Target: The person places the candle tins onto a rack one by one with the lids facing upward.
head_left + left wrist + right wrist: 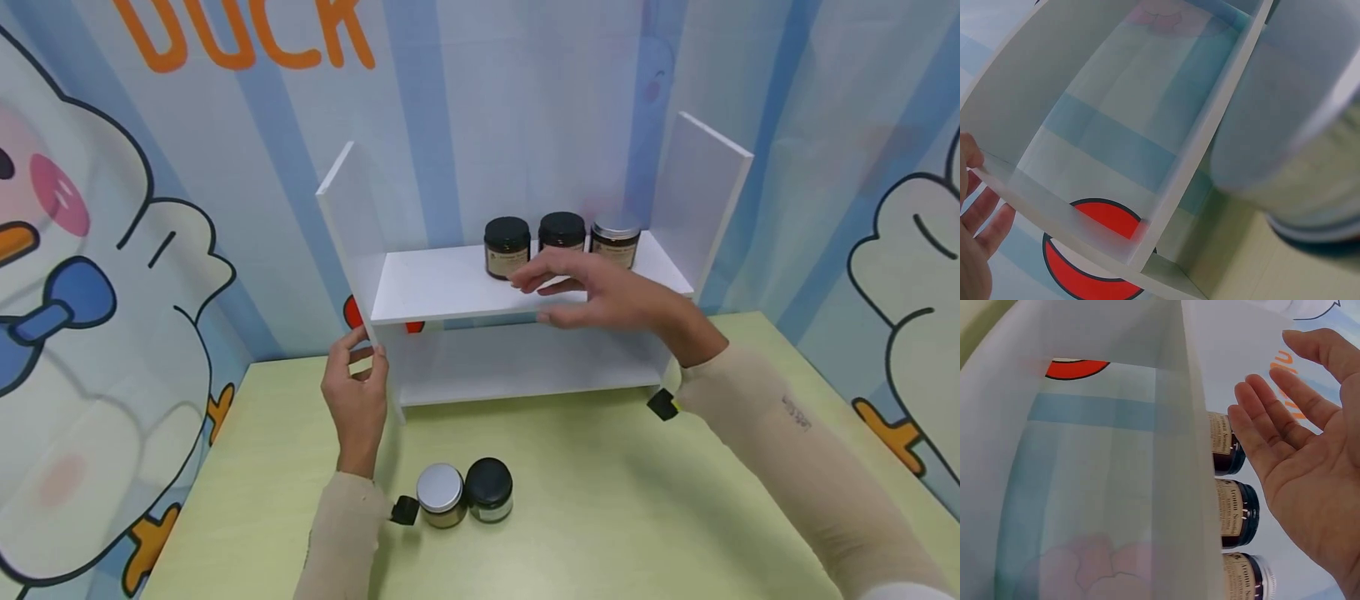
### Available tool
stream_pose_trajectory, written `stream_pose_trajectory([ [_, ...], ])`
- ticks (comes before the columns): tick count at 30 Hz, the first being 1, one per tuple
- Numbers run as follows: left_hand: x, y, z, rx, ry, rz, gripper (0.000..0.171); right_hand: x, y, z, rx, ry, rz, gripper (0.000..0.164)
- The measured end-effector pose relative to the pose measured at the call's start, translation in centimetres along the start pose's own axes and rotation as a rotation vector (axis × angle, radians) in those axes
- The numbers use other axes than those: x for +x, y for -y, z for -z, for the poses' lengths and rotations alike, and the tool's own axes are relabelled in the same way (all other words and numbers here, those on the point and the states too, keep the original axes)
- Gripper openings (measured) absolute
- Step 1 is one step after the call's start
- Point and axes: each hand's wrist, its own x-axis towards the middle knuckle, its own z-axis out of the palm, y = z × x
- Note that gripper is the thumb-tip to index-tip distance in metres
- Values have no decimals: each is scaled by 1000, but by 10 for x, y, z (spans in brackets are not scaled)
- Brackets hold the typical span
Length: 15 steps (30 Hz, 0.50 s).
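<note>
Steadying seems the reason why the white shelf is pinched at its left side panel by the left hand, with a narrow grip. By the right hand nothing is held; its grip is wide near three jars, which are lined up on the upper board, labels outward, probably for reading. Two more jars are placed together on the counter.

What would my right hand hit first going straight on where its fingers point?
Your right hand would probably meet the shelf's left wall, though it might brush the leftmost shelf jar first; depth is unclear.
</note>
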Motion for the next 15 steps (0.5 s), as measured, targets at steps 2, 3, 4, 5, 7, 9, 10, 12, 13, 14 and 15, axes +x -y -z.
stream_pose_trajectory([
  [2, 0, 0, 0, 2, 0, 0, 35, -3, -3, -3, 4, -3, -17, 48],
  [3, 0, 0, 0, 3, -1, 0, 35, -4, -4, -5, 8, -4, -22, 48],
  [4, 0, 0, -1, 2, -1, 1, 35, -6, -5, -6, 11, -5, -31, 48],
  [5, 0, 0, -1, 1, -2, 0, 35, -7, -6, -8, 16, -3, -36, 48],
  [7, 0, 0, -1, -5, -4, 0, 35, -10, -9, -13, 25, 1, -47, 48],
  [9, -1, -1, -1, -12, -6, 1, 35, -14, -13, -18, 33, 5, -56, 47],
  [10, -1, 0, -1, -14, -6, 2, 34, -15, -14, -21, 35, 5, -62, 46],
  [12, -1, -1, -1, -18, -7, 5, 35, -18, -17, -27, 34, -3, -70, 44],
  [13, -1, -1, -1, -19, -7, 5, 35, -20, -18, -29, 32, -9, -73, 43],
  [14, -1, -1, 0, -21, -6, 6, 36, -21, -19, -32, 36, -12, -74, 42],
  [15, -1, -2, 0, -21, -6, 6, 36, -22, -19, -34, 36, -15, -73, 42],
])
